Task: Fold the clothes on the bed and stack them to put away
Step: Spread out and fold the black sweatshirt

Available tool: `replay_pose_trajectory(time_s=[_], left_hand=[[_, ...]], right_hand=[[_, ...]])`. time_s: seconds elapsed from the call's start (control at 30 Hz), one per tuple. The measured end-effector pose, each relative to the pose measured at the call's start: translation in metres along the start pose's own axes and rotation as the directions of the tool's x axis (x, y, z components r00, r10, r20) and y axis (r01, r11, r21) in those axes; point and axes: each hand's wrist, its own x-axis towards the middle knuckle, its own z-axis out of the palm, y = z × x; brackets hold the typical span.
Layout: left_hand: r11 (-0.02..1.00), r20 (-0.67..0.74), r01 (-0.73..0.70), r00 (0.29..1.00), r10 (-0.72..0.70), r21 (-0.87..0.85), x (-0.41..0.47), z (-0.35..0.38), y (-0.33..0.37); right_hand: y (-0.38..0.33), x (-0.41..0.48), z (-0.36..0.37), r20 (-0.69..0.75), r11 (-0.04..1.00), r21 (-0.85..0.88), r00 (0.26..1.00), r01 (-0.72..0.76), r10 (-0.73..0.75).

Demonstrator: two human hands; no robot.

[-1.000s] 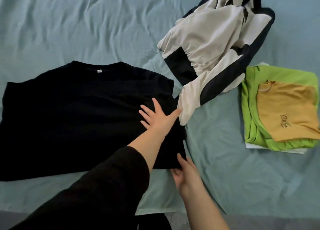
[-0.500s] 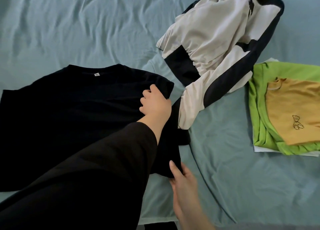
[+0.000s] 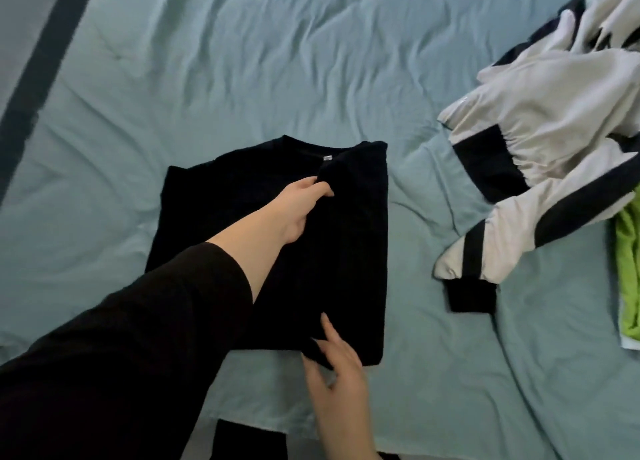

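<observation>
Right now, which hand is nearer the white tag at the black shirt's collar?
Left. The left hand grips fabric just below the tag; the right hand holds the shirt's bottom hem.

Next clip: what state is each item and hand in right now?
Black T-shirt: lying flat, right side folded over.
Left-hand grip: holding the folded edge near collar.
Right-hand grip: pinching the lower hem.
White-and-black jacket: crumpled, unfolded.
Green garment: mostly out of frame.
Bed sheet: wrinkled.
</observation>
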Motion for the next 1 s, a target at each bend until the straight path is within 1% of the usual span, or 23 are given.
replay_pose_trajectory(time_s=[0.07,0.13,0.2,0.3,0.43,0.5,0.57,0.63,0.67,0.7,0.73,0.77,0.8,0.83,0.87,0.93,0.97,1.0], left_hand=[[0.999,-0.037,-0.024,0.999,0.023,-0.024,-0.009,-0.044,0.005],[0.998,-0.096,-0.044,0.995,0.041,-0.034,-0.017,-0.088,0.008],[0.999,-0.149,-0.04,0.988,0.035,-0.028,-0.022,-0.129,0.01],[0.998,-0.213,-0.051,0.976,0.043,-0.034,-0.027,-0.18,0.012],[0.996,-0.227,-0.07,0.972,0.057,-0.049,-0.031,-0.226,0.013],[0.995,-0.231,-0.069,0.972,0.052,-0.068,-0.03,-0.242,0.013],[0.997,-0.214,-0.06,0.976,0.049,-0.045,-0.027,-0.252,0.011],[0.997,-0.211,-0.071,0.975,0.068,-0.009,-0.023,-0.255,0.005],[0.995,-0.234,-0.098,0.968,0.096,0.003,-0.022,-0.255,0.002],[0.988,-0.284,-0.148,0.946,0.157,0.052,-0.021,-0.255,-0.002],[0.964,-0.359,-0.209,0.897,0.256,0.164,-0.022,-0.255,-0.006],[0.917,-0.437,-0.243,0.821,0.368,0.316,-0.026,-0.254,-0.01],[0.864,-0.491,-0.246,0.739,0.46,0.44,-0.031,-0.253,-0.016],[0.826,-0.514,-0.226,0.69,0.51,0.516,-0.037,-0.252,-0.024],[0.815,-0.502,-0.187,0.706,0.5,0.549,-0.043,-0.249,-0.034],[0.788,-0.408,-0.051,0.834,0.372,0.613,-0.052,-0.24,-0.053],[0.76,-0.359,0.001,0.882,0.306,0.65,-0.054,-0.236,-0.061],[0.757,-0.337,0.02,0.903,0.267,0.653,-0.053,-0.235,-0.067]], right_hand=[[-0.022,-0.001,0.033,0.059,0.996,0.084,0.998,-0.036,0.031],[-0.041,0.0,0.063,0.145,0.98,0.151,0.984,-0.129,0.107],[-0.058,0.0,0.09,0.233,0.964,0.182,0.961,-0.194,0.149],[-0.083,0.001,0.127,0.294,0.968,0.157,0.945,-0.198,0.146],[-0.104,0.002,0.166,0.308,0.979,0.088,0.94,-0.184,0.148],[-0.108,0.007,0.179,0.329,0.985,0.045,0.934,-0.165,0.142],[-0.104,0.013,0.19,0.36,0.989,-0.014,0.922,-0.147,0.142],[-0.096,0.019,0.197,0.423,0.985,-0.077,0.89,-0.152,0.17],[-0.092,0.021,0.199,0.46,0.983,-0.101,0.869,-0.151,0.181],[-0.09,0.021,0.199,0.485,0.983,-0.116,0.855,-0.145,0.184],[-0.089,0.02,0.199,0.492,0.983,-0.12,0.851,-0.141,0.182],[-0.089,0.019,0.197,0.474,0.983,-0.11,0.862,-0.147,0.182],[-0.091,0.018,0.194,0.432,0.983,-0.09,0.883,-0.158,0.182],[-0.092,0.018,0.19,0.37,0.985,-0.078,0.913,-0.152,0.171],[-0.092,0.019,0.185,0.298,0.989,-0.089,0.945,-0.117,0.139],[-0.09,0.028,0.172,0.169,0.986,-0.166,0.984,-0.032,0.06],[-0.088,0.035,0.165,0.129,0.981,-0.195,0.991,-0.015,0.041],[-0.086,0.043,0.157,0.109,0.978,-0.206,0.993,-0.022,0.045]])
